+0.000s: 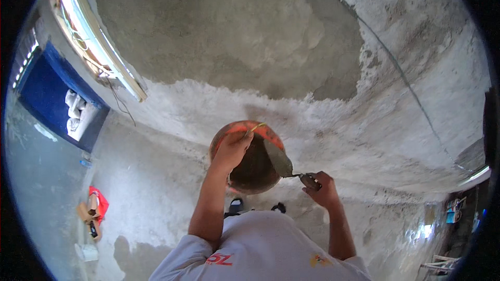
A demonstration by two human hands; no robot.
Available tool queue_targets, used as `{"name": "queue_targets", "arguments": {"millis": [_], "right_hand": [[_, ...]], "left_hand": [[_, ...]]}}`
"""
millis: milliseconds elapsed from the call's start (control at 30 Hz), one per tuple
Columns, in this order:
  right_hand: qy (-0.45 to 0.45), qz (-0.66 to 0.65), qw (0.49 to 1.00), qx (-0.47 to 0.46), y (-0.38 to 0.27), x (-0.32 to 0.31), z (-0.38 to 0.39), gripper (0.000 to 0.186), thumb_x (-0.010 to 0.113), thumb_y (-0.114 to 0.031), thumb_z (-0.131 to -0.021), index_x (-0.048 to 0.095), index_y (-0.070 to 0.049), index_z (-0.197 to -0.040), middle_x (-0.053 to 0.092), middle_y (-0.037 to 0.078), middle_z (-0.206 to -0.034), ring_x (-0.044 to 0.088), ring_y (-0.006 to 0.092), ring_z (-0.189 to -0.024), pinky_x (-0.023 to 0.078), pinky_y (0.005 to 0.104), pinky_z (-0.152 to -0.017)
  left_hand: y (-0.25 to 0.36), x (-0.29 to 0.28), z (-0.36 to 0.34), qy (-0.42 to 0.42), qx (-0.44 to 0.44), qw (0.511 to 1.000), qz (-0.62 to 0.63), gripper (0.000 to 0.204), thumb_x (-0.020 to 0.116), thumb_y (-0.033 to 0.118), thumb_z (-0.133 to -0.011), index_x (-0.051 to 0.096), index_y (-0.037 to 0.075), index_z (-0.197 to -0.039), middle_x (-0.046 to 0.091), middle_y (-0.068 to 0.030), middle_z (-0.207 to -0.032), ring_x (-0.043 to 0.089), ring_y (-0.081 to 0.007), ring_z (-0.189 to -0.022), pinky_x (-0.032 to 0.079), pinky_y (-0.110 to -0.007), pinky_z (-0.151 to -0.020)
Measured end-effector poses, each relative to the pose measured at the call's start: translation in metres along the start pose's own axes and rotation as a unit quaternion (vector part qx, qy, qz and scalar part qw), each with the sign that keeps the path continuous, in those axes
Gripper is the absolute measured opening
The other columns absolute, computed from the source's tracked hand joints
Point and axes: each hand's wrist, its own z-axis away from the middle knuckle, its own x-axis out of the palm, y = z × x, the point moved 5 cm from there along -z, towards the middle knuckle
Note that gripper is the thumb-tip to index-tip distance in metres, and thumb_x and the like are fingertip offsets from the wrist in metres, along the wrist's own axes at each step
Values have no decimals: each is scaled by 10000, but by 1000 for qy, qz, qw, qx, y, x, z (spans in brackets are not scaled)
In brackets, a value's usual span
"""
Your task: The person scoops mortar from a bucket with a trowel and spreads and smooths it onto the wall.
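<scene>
An orange bucket (253, 184) with a dark, grey-smeared inside is raised in front of my body. My left hand (234, 149) grips its far left rim, where a thin yellow strip, perhaps the handle, shows at the fingers. My right hand (320, 190) is closed round the grip of a trowel (278, 160). The trowel's blade, coated in wet grey mortar, lies over the bucket's right side. Beyond the bucket, a large darker patch of fresh plaster (224, 31) covers part of the rough pale wall (411, 73).
A cable (396, 62) crosses the wall. At left are a bright window (91, 36) with loose wires and a blue-framed doorway (47, 83) with white sacks. Cardboard and red bags (94, 208) lie at lower left; metal items (437, 263) stand at lower right.
</scene>
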Motion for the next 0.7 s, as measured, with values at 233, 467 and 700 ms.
{"name": "queue_targets", "arguments": {"millis": [233, 467, 700], "right_hand": [[-187, 257, 948, -32, -67, 37, -62, 294, 685, -220, -808, 731, -155, -1091, 725, 164, -969, 703, 350, -945, 562, 471, -810], [-338, 423, 834, -109, -107, 94, -115, 324, 678, -261, -756, 745, -66, -1007, 746, 126, -938, 735, 294, -911, 570, 440, -807], [-411, 378, 826, -73, -90, 111, -119, 339, 656, -256, -765, 750, -28, -998, 746, 187, -968, 730, 293, -955, 569, 437, -843]], "left_hand": [[3, 16, -7, -29, 46, 995, -87, 445, 548, 376, -1028, 523, 57, -719, 496, -2, -647, 466, -116, -617, 380, -324, -595], [-3, 11, -3, 31, 72, 992, -94, 438, 540, 355, -1036, 542, 6, -773, 492, -3, -656, 458, -125, -632, 383, -327, -600], [16, 34, 4, 40, 102, 993, -38, 426, 580, 323, -1025, 557, 38, -709, 479, 53, -644, 436, -81, -630, 355, -283, -596]]}}
